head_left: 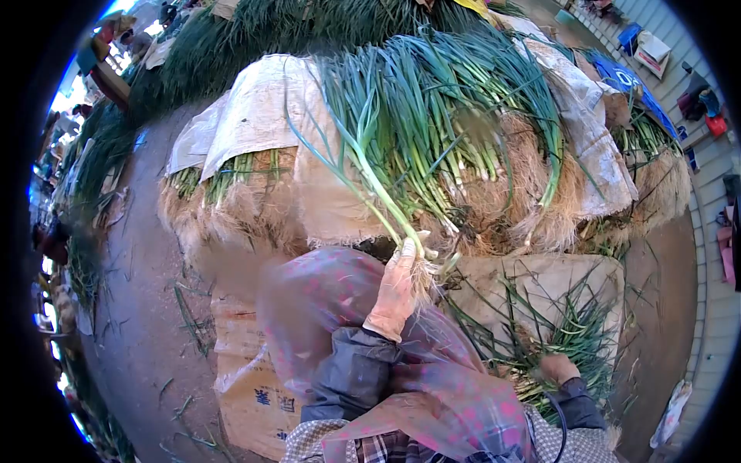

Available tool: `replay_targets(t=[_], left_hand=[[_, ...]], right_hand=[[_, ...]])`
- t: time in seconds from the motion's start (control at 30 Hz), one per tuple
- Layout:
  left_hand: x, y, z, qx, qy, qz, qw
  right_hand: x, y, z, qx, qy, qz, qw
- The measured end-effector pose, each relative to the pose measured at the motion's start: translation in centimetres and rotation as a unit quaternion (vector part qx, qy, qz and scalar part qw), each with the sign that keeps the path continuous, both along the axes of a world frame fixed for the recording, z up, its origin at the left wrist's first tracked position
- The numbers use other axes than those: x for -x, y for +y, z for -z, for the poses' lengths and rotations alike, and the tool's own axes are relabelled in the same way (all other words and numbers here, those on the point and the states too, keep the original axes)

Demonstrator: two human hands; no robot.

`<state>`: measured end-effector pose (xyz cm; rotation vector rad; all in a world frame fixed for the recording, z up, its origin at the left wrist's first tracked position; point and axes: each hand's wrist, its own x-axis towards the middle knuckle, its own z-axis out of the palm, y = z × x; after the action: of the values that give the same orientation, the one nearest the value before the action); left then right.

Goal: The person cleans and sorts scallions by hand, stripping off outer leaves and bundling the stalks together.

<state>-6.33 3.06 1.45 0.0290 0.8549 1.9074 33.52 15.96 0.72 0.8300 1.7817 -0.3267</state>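
Observation:
My left hand (394, 292) is closed around the white root ends of a few green onions (376, 185). Their long leaves point away from me, over a big heap of green onions (455, 131) with pale stems and tangled roots. Low on the right, my right hand (557, 369) reaches into a loose pile of thin green leaves and stalks (575, 328). Its fingers are blurred and partly hidden there, so their grip does not show. A see-through pink-patterned sheet (455, 386) covers my lap between the hands.
White woven sacking (262, 100) covers bundles at the left of the heap. The leaf pile lies on a beige sack (594, 278); a printed sack (247, 393) lies by my left leg. More green onions (239, 42) line the back. Scraps litter the floor (147, 285).

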Motion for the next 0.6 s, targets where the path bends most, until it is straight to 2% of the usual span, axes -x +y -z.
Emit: replay_targets(t=[0.03,0.07,0.1,0.13,0.17,0.2,0.23,0.3,0.33,0.37,0.43,0.47,0.5,0.57,0.6], left_hand=[[-0.3,0.3,1.4,0.035,0.005,0.034,0.999],[-0.5,0.3,2.6,-0.010,-0.034,0.046,0.998],[-0.9,0.5,2.6,-0.011,-0.036,0.050,0.998],[-1.2,0.6,2.4,-0.016,-0.048,0.042,0.998],[-1.3,0.5,2.3,-0.020,-0.058,0.033,0.998],[-1.2,0.5,3.6,-0.079,-0.089,0.037,0.992],[-1.3,0.3,3.4,-0.077,-0.084,0.034,0.993],[-1.3,0.0,2.7,-0.050,-0.031,-0.002,0.998],[-1.1,-0.4,3.1,-0.054,-0.019,0.007,0.998],[-0.9,-0.6,3.5,-0.046,-0.010,0.008,0.999],[-1.1,-0.3,3.6,-0.099,-0.079,-0.006,0.992],[-1.0,-0.2,3.2,-0.099,-0.067,0.016,0.993],[-0.7,-0.3,2.8,-0.100,-0.067,0.012,0.993],[0.0,-0.3,2.3,-0.018,-0.059,0.075,0.995],[0.1,-0.3,2.9,-0.055,-0.093,0.062,0.992]], right_hand=[[4.9,0.3,-1.3,-0.026,0.116,0.105,0.987],[6.7,0.5,0.0,-0.065,0.321,0.159,0.932],[10.3,1.0,1.0,-0.023,0.482,0.214,0.849],[16.1,0.5,-2.3,0.051,0.541,0.296,0.785],[19.7,0.8,-2.2,0.095,0.603,0.284,0.739],[23.4,0.8,-3.9,0.120,0.595,0.239,0.758],[26.4,0.8,-5.5,0.147,0.586,0.191,0.773],[29.9,1.5,-4.7,0.207,0.549,0.061,0.808],[31.1,1.0,-5.5,0.162,0.509,-0.023,0.845],[31.6,0.7,-5.6,0.121,0.512,-0.096,0.845],[31.3,-0.4,-5.5,0.018,0.518,-0.221,0.826],[30.7,-0.9,-4.3,-0.023,0.595,-0.247,0.764],[30.4,-1.4,-3.2,-0.021,0.595,-0.250,0.764],[30.2,-2.6,-3.2,-0.082,0.579,-0.199,0.786],[29.8,-3.4,-3.5,-0.111,0.597,-0.191,0.771]])
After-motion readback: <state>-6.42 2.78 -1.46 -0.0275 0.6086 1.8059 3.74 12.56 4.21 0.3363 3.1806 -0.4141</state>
